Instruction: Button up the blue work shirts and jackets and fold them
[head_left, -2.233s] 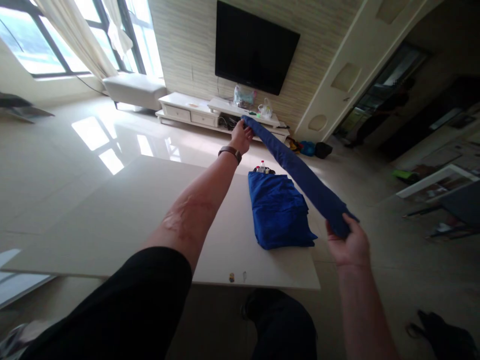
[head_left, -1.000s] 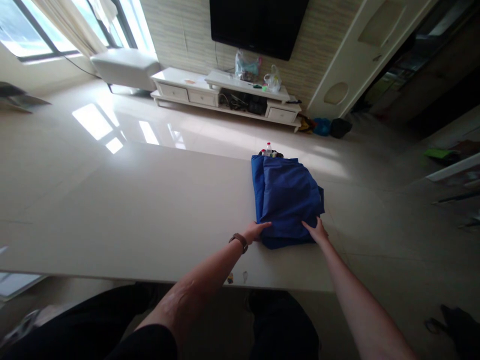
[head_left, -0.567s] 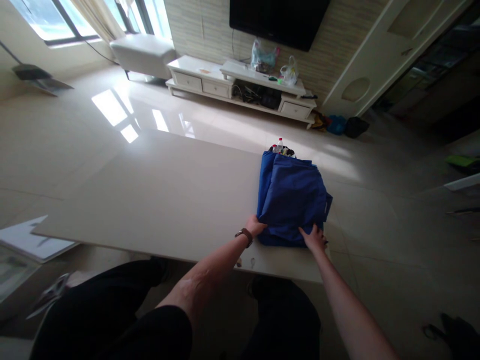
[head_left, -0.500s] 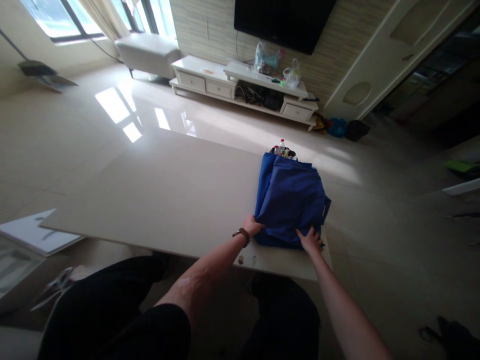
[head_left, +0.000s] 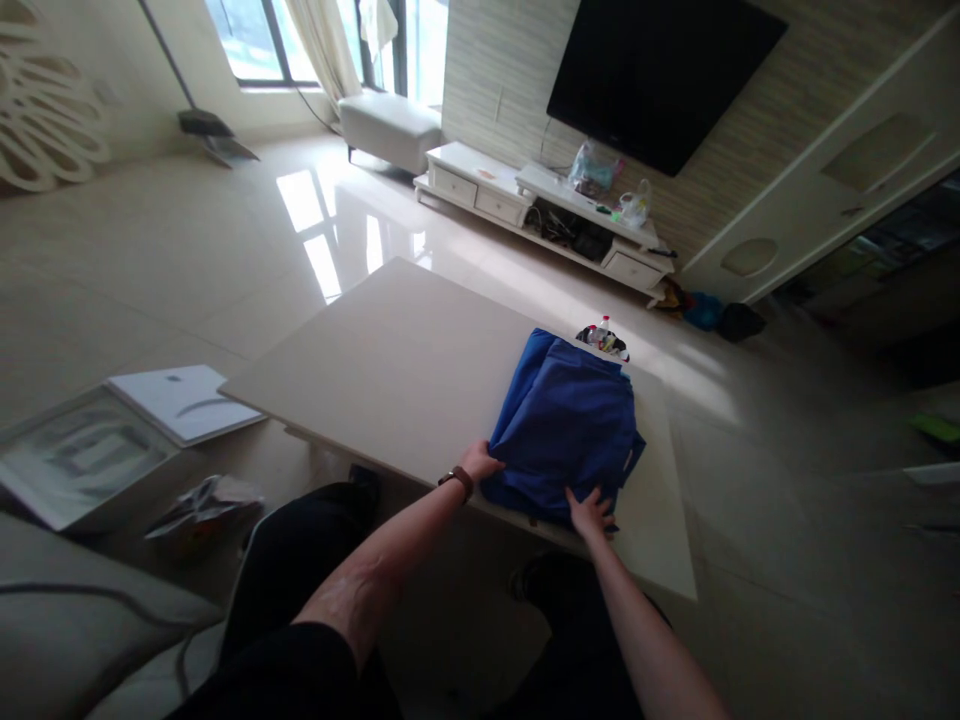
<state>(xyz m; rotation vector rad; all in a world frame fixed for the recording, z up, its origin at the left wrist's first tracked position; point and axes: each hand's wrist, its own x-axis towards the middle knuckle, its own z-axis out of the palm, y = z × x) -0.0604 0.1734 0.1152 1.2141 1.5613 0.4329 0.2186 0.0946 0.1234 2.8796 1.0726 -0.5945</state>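
Observation:
A stack of folded blue cloths [head_left: 564, 420] lies on the right part of a pale table [head_left: 397, 370]. My left hand [head_left: 480, 461], with a brown wristband, grips the stack's near left corner. My right hand [head_left: 589, 510] rests with spread fingers on the stack's near edge, by the table's front rim.
A small bottle and dark items [head_left: 602, 338] sit behind the stack. White flat panels [head_left: 180, 400] lie on the floor to the left. A white TV cabinet [head_left: 540, 215] under a wall TV [head_left: 660, 80] stands at the back. A grey cushion [head_left: 75, 640] is at lower left.
The long blue cloth held stretched between both hands now lies on the stack. Both hands came down to the stack's near edge. The view has swung left.

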